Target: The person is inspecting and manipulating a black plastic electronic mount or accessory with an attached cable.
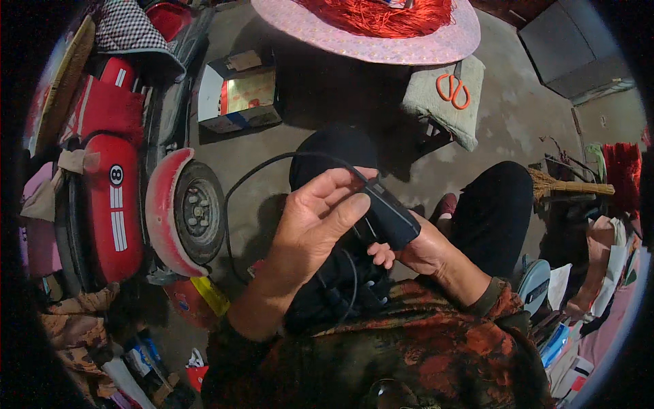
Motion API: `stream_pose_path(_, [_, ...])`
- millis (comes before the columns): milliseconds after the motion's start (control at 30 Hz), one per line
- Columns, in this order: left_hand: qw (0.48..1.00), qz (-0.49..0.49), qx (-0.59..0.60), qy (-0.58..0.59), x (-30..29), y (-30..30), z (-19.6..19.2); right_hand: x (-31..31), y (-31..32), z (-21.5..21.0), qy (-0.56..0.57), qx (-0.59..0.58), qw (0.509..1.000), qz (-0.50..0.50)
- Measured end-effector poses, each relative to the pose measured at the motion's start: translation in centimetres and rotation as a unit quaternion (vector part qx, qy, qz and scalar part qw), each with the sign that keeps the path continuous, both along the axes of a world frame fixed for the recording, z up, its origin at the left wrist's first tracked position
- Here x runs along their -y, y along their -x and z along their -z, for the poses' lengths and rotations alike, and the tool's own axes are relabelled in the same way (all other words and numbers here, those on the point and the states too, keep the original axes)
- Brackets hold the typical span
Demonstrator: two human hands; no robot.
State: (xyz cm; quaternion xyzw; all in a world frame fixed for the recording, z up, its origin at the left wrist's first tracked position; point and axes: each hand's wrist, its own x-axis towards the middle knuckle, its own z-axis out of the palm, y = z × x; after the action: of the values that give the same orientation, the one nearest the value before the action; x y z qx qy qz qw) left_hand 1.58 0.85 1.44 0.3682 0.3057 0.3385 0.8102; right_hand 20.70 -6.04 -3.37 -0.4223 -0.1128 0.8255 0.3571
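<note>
A slim black rectangular device [395, 217] is held over my lap, tilted, its far end toward the upper left. My right hand [428, 251] supports it from below and the right, fingers curled round its near end. With thumb and fingers closed, my left hand [325, 208] grips its far end, where a black cable [228, 211] meets it. The cable arcs out to the left and drops beside my left forearm. A thinner wire [354, 279] loops below the hands. Whether the cable's plug sits fully in the device cannot be seen.
Ahead stands a pink round tray [334, 42] of red strands. Orange-handled scissors [453, 92] lie on a cloth-covered stool [415, 95]. An open box [238, 121] is on the floor. A red three-wheeler [116, 204] lines the left; a straw broom [572, 187] lies right.
</note>
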Motion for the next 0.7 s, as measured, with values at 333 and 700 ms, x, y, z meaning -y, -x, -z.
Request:
stream_pose_path(333, [1.0,0.018,-0.001,-0.025,-0.1,0.5,0.5,-0.1,-0.4,1.0,-0.037,0.0,0.999,-0.009])
stream_pose_path(700, [0.997,0.046,0.046,0.029,-0.2,2.3,0.4,-0.5,-0.8,-0.4,-0.088,0.074,0.99,-0.078])
